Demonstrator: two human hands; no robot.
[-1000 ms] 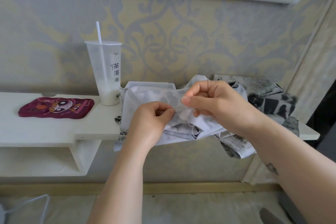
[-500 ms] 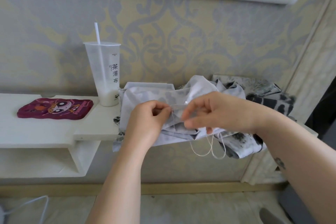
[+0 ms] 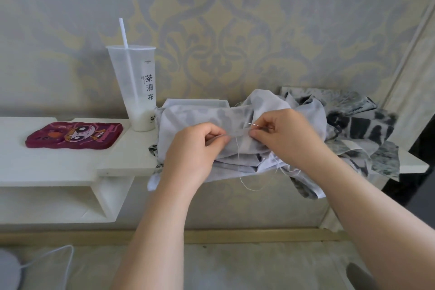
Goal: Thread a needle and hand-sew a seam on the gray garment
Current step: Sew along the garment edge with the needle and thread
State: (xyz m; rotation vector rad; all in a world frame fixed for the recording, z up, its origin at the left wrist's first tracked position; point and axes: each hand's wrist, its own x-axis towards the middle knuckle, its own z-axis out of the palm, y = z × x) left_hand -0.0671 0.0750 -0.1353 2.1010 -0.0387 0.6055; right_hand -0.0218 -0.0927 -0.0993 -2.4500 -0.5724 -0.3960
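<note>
On the white shelf [image 3: 70, 167], left of the gray garment [image 3: 200, 115], lie a maroon cartoon phone case [image 3: 74, 135] and, nearer the garment, a tall plastic cup [image 3: 136, 87] with a straw; both stand clear of the work. The garment itself is heaped on the shelf's right portion, with a fold raised at its front edge.

Left hand [image 3: 195, 148]: fingers closed, pinching the fold's left end. Right hand [image 3: 287, 134]: thumb and forefinger closed on the needle [image 3: 252, 124], which points leftward into the fold's upper edge. White thread [image 3: 239, 162] hangs slack below the fold, looping past the garment's lower edge.

Assessment: a stitch is being entered. To do it well, the left hand ought to keep the fold taut and flat, the needle should catch both layers close to the edge, and the slack loop wants drawing through evenly lest it snag or knot. Stitch spacing cannot be verified at this resolution.
</note>
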